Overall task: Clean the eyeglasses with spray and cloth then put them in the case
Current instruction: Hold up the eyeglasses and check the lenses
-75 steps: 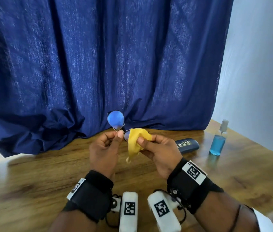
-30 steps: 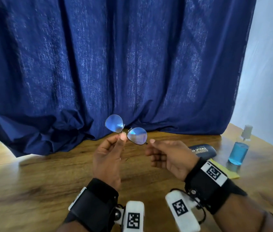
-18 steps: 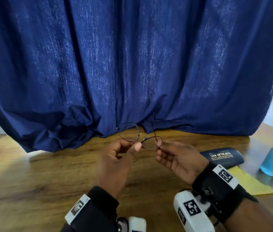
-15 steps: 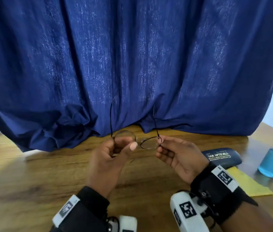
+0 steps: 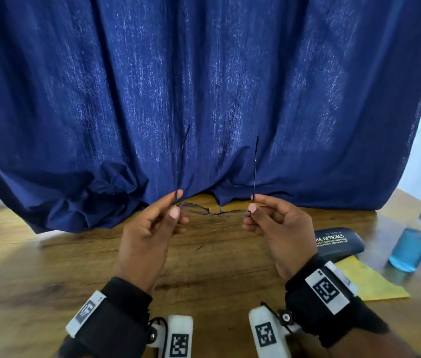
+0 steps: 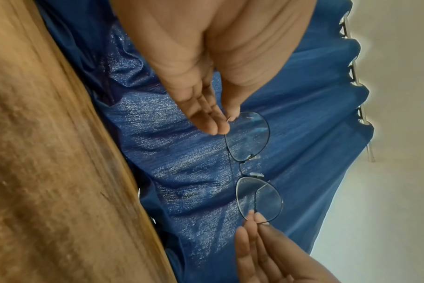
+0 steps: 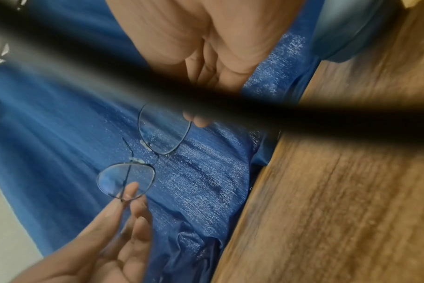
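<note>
Thin dark wire framed the eyeglasses (image 5: 214,211), which hung in mid-air at the centre of the head view, lenses lying flat and both temple arms standing up against the blue curtain (image 5: 204,86). The left hand (image 5: 147,236) pinched the frame's left end and the right hand (image 5: 279,228) pinched its right end, the 2 hands apart. At the right of the frame, on the wooden table (image 5: 49,275), lay the dark case (image 5: 338,242), seemingly shut, with the yellow cloth (image 5: 374,282) just below it and the blue spray bottle (image 5: 413,244) beside them.
</note>
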Motion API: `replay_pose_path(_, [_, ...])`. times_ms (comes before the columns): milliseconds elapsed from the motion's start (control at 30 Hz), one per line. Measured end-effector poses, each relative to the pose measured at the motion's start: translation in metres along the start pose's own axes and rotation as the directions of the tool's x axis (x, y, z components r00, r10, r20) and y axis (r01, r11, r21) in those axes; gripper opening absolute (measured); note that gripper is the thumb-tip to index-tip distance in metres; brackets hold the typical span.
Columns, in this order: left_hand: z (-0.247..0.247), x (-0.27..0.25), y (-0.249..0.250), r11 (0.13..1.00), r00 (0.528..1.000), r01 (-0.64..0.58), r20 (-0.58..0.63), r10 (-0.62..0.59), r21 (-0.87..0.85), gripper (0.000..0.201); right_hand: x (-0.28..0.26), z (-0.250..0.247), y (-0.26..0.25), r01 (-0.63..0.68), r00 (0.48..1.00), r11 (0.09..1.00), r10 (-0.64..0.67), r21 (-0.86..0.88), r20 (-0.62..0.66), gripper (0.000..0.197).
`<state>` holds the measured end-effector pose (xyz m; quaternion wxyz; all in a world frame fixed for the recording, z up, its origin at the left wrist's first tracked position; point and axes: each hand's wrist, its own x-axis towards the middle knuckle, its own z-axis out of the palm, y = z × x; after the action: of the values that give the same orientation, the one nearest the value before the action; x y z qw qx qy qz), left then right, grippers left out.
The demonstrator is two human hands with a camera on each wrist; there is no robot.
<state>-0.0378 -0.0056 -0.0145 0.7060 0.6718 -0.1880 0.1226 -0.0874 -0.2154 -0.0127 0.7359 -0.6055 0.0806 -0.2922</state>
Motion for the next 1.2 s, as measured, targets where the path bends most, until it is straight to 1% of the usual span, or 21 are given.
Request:
replay_pose_path(133, [0.000, 0.001, 0.002, 0.997, 0.999, 0.016, -0.042, -0.020, -0.078, 0.022, 0.000, 0.001, 0.002, 0.018, 1.000, 0.999, -0.017, -0.031, 0.007, 0.018])
replay_pose_path(300, [-0.004, 0.003, 0.001, 0.995, 0.997, 0.046, -0.053, -0.051, -0.086, 0.018, 0.001, -0.001, 0.001, 0.060, 0.998, 0.996, -0.059, -0.071, 0.024, 0.018])
replay_pose_path(367, [-0.006, 0.004, -0.002, 0.999, 0.998, 0.033, -0.054, -0.035, -0.034, 0.022, 0.001, -0.001, 0.000, 0.080, 0.996, 0.992, -0.077, -0.094, 0.035, 0.018])
replay_pose_path(433, [-0.007, 0.004, -0.003, 0.992, 0.999, -0.018, -0.035, 0.023, 0.122, 0.028, 0.001, -0.001, 0.000, 0.096, 0.995, 0.989, -0.092, -0.110, 0.043, 0.019])
replay_pose_path(467, [-0.008, 0.003, -0.003, 0.974, 0.999, -0.051, 0.000, 0.052, 0.220, 0.029, 0.001, -0.002, 0.000, 0.103, 0.994, 0.987, -0.098, -0.122, 0.045, 0.019])
replay_pose_path(533, [-0.009, 0.003, -0.001, 0.932, 0.996, -0.080, 0.058, 0.063, 0.353, 0.031, 0.000, -0.002, 0.000, 0.115, 0.993, 0.983, -0.110, -0.141, 0.042, 0.018])
replay_pose_path(600, [-0.010, 0.003, 0.001, 0.921, 0.997, -0.061, 0.070, 0.036, 0.385, 0.031, 0.000, -0.003, -0.001, 0.119, 0.992, 0.978, -0.112, -0.174, 0.053, 0.019])
replay_pose_path(667, [-0.010, 0.003, 0.002, 0.927, 0.998, -0.036, 0.057, 0.016, 0.373, 0.028, 0.002, -0.004, 0.001, 0.114, 0.992, 0.967, -0.098, -0.226, 0.081, 0.021])
replay_pose_path(767, [-0.011, 0.003, 0.002, 0.949, 0.999, 0.034, 0.019, -0.042, 0.313, 0.021, 0.004, -0.007, 0.006, 0.081, 0.991, 0.940, -0.042, -0.330, 0.124, 0.023])
replay_pose_path(833, [-0.013, 0.004, 0.000, 0.955, 0.997, 0.075, -0.005, -0.077, 0.287, 0.017, 0.005, -0.009, 0.009, 0.022, 0.987, 0.929, 0.039, -0.369, 0.156, 0.022])
replay_pose_path(900, [-0.016, 0.006, -0.003, 0.956, 0.990, 0.140, -0.018, -0.140, 0.258, 0.014, 0.006, -0.011, 0.009, -0.071, 0.971, 0.935, 0.145, -0.348, 0.191, 0.018])
replay_pose_path(933, [-0.017, 0.007, -0.005, 0.953, 0.981, 0.193, -0.020, -0.193, 0.233, 0.013, 0.006, -0.011, 0.008, -0.133, 0.957, 0.941, 0.204, -0.311, 0.208, 0.016])
replay_pose_path(1033, [-0.021, 0.008, -0.009, 0.920, 0.929, 0.364, 0.007, -0.369, 0.145, 0.008, 0.007, -0.012, 0.007, -0.300, 0.909, 0.928, 0.348, -0.220, 0.228, 0.012])
replay_pose_path(1133, [-0.021, 0.009, -0.014, 0.851, 0.855, 0.513, 0.027, -0.519, 0.112, 0.009, 0.007, -0.013, 0.007, -0.370, 0.883, 0.896, 0.422, -0.248, 0.208, 0.009])
replay_pose_path(1200, [-0.020, 0.008, -0.018, 0.809, 0.817, 0.564, 0.030, -0.576, 0.166, 0.008, 0.006, -0.014, 0.008, -0.390, 0.871, 0.871, 0.454, -0.298, 0.189, 0.008])
